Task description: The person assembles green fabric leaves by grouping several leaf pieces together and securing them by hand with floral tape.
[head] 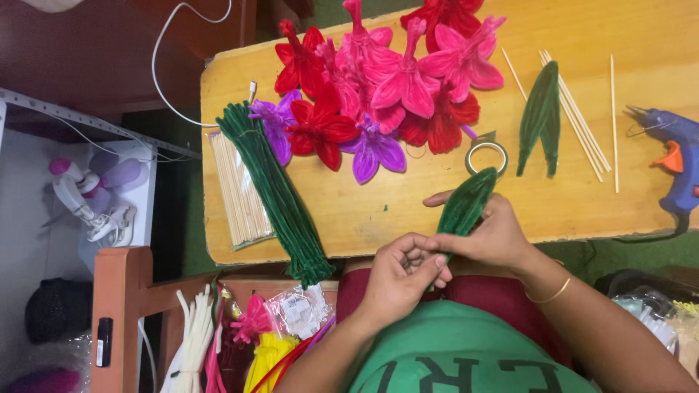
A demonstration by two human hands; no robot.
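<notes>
i'm shaping a green pipe-cleaner leaf [466,204] at the board's [597,44] near edge, its tip toward one o'clock, my right hand [489,236] gripping it and left hand [402,273] pinching its base; next, i'd judge, a firmer twist.

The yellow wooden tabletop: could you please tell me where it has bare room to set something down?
Bare patches on the yellow wooden tabletop: between the green pipe-cleaner bundle and the green fuzzy leaf held by both hands; also between the thin wooden sticks and blue glue gun. The fuzzy flower pile crowds the rear.
</notes>
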